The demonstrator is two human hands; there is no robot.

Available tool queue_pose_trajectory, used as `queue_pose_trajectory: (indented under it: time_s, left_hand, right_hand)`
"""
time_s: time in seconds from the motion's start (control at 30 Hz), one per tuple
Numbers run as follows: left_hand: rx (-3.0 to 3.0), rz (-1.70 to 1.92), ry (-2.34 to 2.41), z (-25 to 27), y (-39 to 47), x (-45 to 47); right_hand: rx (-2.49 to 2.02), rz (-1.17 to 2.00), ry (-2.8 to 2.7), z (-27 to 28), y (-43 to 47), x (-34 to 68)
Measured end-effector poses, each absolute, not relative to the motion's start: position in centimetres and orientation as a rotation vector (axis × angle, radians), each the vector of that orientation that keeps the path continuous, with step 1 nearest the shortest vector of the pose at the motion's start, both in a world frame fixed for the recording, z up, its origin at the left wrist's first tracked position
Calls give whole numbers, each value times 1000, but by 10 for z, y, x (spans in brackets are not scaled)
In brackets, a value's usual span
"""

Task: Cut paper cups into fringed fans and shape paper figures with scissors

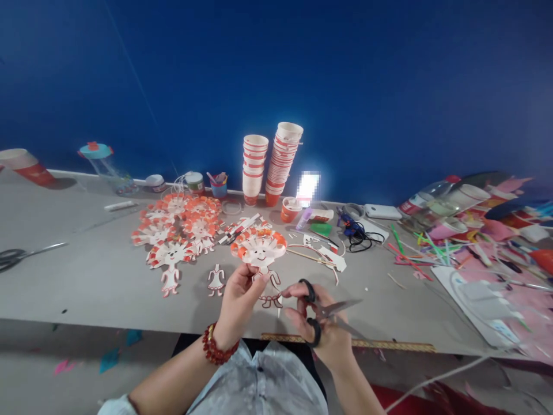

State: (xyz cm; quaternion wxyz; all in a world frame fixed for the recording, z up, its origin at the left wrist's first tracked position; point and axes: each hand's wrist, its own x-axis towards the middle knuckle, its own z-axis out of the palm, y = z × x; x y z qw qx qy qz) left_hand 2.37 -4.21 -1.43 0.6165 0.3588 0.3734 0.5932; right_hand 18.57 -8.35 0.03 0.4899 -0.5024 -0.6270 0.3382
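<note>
Bordering the near edge of the table (125,297): a yellowish, ruler-like strip (397,345), nearer than the paper doll and mostly to its right.
Right hand (332,340): just right of the doll, gripping the scissors (327,312), with digits through the black loops; whether a fingertip touches the doll's skirt cannot be told.
Blades: pointing right, away from the doll; a dark streak beneath them may be shadow, so their opening is uncertain.
Blade risk: turning the scissors towards the doll could nick the left fingers, which lie close to the drawn outline.
Left hand (240,297): closed on the paper doll (260,255), pinching its body between thumb and fingers; a red bead bracelet (215,346) rings the wrist.
Paper doll: held over the table; thumb and fingers cover part of the dress.
Neck risk: the narrow join below the head could crease or tear if the pinch twists.
Loose paper body (216,280): flat, left of the doll.
Pile of orange-curled dolls (184,213): beyond and left of the doll, overlapping too much to count.
Cup stacks (283,167): standing beyond the doll; a sideways knock could topple them.
Bright rectangle (307,189): beyond the doll, to the right, its face pixelated and unreadable.
</note>
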Motion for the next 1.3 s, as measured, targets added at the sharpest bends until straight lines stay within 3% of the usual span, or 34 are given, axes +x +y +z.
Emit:
queue_pose_trajectory:
  time_s: [0.2,1.3]
  left_hand:
    - [920,1404,945,-16,-45,25]
    - [966,1400,920,-16,-48,27]
  right_hand:
    - [-1349,394,-1558,3,-73,152]
    - [-1292,527,-1321,2,-68,143]
